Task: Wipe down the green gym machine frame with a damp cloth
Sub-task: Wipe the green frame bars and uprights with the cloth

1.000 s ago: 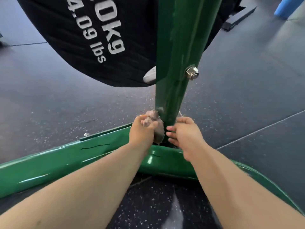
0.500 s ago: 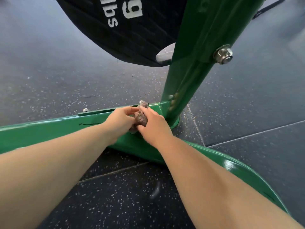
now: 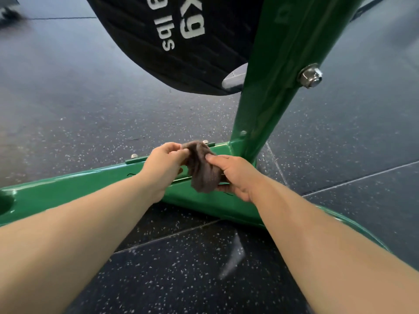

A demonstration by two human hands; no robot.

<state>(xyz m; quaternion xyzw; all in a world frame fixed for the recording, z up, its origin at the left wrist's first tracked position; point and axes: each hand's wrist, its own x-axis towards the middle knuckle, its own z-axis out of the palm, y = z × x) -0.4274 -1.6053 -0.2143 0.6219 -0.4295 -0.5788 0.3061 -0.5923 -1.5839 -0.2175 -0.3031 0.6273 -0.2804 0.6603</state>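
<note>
A cloth [image 3: 201, 171] held between two hands above the frame's base rail [image 3: 68, 189], left of the upright post [image 3: 267, 109], weight plate [image 3: 181, 41] overhead.

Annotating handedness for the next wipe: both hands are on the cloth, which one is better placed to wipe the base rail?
Probably right. The right hand grips the bulk of the cloth over the base rail; the left hand only pinches its top corner.

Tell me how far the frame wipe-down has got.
Done: cannot tell; the green base rail and upright both look glossy, with no wipe marks. In hand: left hand and right hand pinch the bunched brown cloth over the rail, not wiping. Left: probably rail and upright.
</note>
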